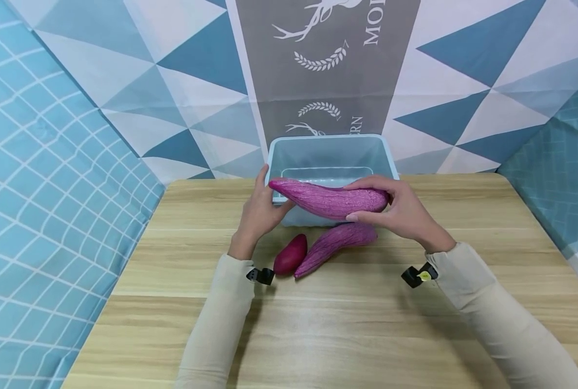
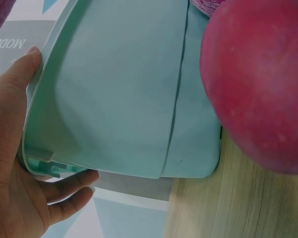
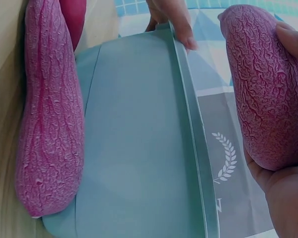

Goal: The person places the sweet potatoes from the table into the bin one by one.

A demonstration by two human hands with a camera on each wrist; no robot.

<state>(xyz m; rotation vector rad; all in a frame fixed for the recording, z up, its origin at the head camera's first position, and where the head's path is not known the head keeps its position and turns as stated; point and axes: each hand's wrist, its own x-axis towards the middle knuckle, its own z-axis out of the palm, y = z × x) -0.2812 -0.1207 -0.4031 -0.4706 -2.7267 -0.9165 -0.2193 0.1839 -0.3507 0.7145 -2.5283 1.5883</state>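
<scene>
My right hand [image 1: 400, 208] holds a long, wrinkled purple sweet potato [image 1: 325, 199] by its thick end, thumb on the near side and fingers on the far side. In the head view its thin end points left, over the front rim of a pale blue plastic bin [image 1: 329, 141]. The left hand [image 1: 261, 210] grips the bin's left front corner, its thumb at the front rim. A second wrinkled purple sweet potato [image 3: 52, 119] lies on the table before the bin. Left of that one lies a smooth dark-red, mango-shaped fruit [image 1: 291, 255], large and close in the left wrist view [image 2: 258, 84].
The wooden table [image 1: 337, 324] ends behind the bin at a wall cloth [image 1: 196, 97] with blue and white triangles. Blue grid-patterned cloth [image 1: 40, 205] hangs on the left. Black wrist cameras sit at both sleeves.
</scene>
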